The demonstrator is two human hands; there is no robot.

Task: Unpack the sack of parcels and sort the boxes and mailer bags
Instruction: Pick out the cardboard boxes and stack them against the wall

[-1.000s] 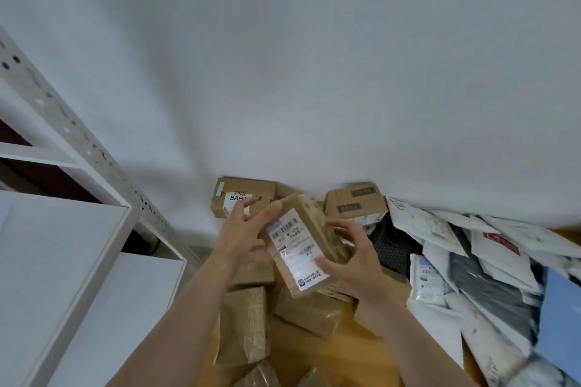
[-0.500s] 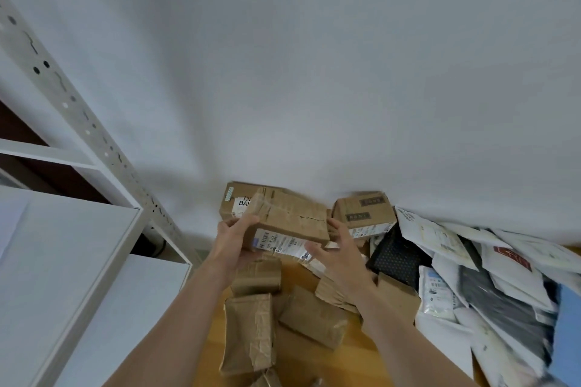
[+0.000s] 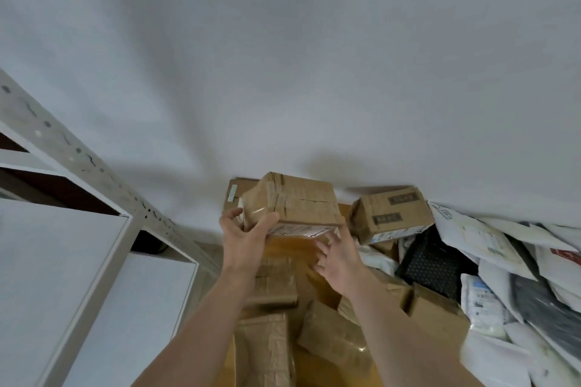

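**Head cam: taped box held up near wall, both hands on/at it**

Head view, single frame.

- Left hand (image 3: 245,239) grips the left end of the taped box (image 3: 301,201): thumb lies up over the near face, fingers curl round the end.
- Right hand (image 3: 338,258) is slack, fingers spread and fairly straight. The tips reach the box's lower right edge by the white label. Contact looks likely but I can't confirm it.
- The taped box is brown cardboard w/ clear tape bands. It sits close to the wall (image 3: 283,72), above the floor pile.
- It overlaps the back box (image 3: 234,195), which has a patterned strip. Can't tell if it rests on that box.
- Side box (image 3: 393,214) is to the right, tilted, against the wall.
- Mailer bags (image 3: 471,236) are heaped further right, mostly white. One black dotted bag (image 3: 434,261) lies just beside the side box.
- Brown wrapped parcels (image 3: 267,349) lie on the wood floor (image 3: 311,289), under the forearms.
- White shelf unit (image 3: 63,261) is at far left.
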